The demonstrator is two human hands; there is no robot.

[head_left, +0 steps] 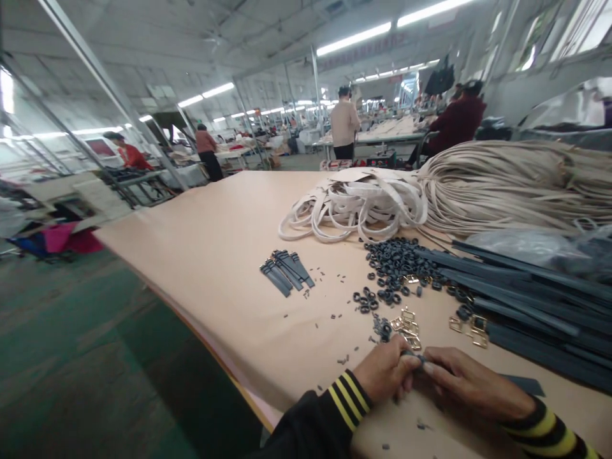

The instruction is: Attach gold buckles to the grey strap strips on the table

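Note:
My left hand (387,373) and my right hand (466,382) meet low on the tan table (215,255), both pinching one dark grey strap (523,384) whose free end lies flat to the right. Just beyond my fingers lie several gold metal buckles (406,325) and a spread of small black rings (394,264). A short stack of finished dark strap pieces (287,271) lies to the left. Long dark grey straps (526,299) lie piled at the right.
A heap of white straps (356,204) and a big bundle of beige cords (516,185) fill the far right of the table. Tiny dark offcuts dot the surface. Other people stand at benches in the background; green floor lies to the left.

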